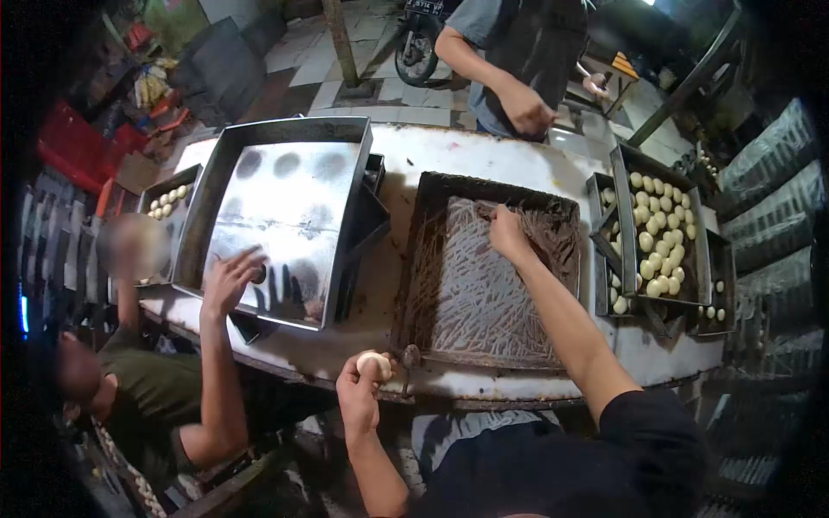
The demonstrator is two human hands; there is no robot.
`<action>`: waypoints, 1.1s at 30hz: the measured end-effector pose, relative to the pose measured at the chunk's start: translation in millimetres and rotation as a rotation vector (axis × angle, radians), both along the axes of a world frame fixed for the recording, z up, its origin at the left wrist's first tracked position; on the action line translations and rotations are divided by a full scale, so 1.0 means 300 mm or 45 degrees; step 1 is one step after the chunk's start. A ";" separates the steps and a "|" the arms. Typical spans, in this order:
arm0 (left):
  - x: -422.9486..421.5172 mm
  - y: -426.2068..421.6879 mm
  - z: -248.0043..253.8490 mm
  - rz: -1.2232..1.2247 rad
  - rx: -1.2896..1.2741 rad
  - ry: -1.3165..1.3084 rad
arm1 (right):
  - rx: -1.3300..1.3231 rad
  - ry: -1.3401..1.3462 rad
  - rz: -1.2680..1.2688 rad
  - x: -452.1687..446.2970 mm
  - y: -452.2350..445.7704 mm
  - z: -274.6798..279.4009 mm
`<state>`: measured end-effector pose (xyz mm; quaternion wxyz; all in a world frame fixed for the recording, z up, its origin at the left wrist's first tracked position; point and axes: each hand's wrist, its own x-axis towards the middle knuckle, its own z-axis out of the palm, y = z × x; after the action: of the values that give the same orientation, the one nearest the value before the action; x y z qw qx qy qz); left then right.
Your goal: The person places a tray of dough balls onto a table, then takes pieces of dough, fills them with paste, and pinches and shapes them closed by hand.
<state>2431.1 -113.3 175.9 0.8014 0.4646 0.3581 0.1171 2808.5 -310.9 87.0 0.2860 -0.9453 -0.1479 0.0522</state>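
Dough ball (376, 357) and paste-smeared tray (492, 359).
Left hand (354, 395) grasps the ball beside the tray's near-left corner; right hand (509, 236) meets brown paste (553, 226) inside; whether its fingers pinch, I cannot tell.

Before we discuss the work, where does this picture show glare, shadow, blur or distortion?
In the head view, glare whitens the silvery metal tray; finger-shaped dark marks, shadow or reflection, lie beside the co-worker's hand; a round patch at left is blurred; the table looks bowed and the corners are black; the dough ball in the left hand looks fairly clear.
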 end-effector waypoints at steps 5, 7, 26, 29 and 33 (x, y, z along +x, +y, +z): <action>-0.036 0.089 -0.058 -0.116 -0.147 -0.064 | -0.241 0.065 -0.190 0.051 0.219 0.082; -0.090 0.119 -0.085 -0.232 -0.217 0.061 | -0.218 0.036 -0.088 0.040 0.301 0.102; 0.599 -0.424 -0.024 -0.517 0.074 -0.133 | 1.381 0.786 -0.001 -0.437 -0.248 0.401; 0.629 -0.607 0.013 -0.508 -0.156 -0.064 | 0.992 0.271 0.038 -0.470 -0.445 0.344; 0.623 -0.785 0.002 -0.118 -0.549 -0.277 | 0.856 -0.042 0.197 -0.513 -0.702 0.284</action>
<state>2617.9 -348.8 176.6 0.9204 0.2834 0.2646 0.0505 2654.7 -521.6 172.3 0.5744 -0.7848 -0.2325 0.0070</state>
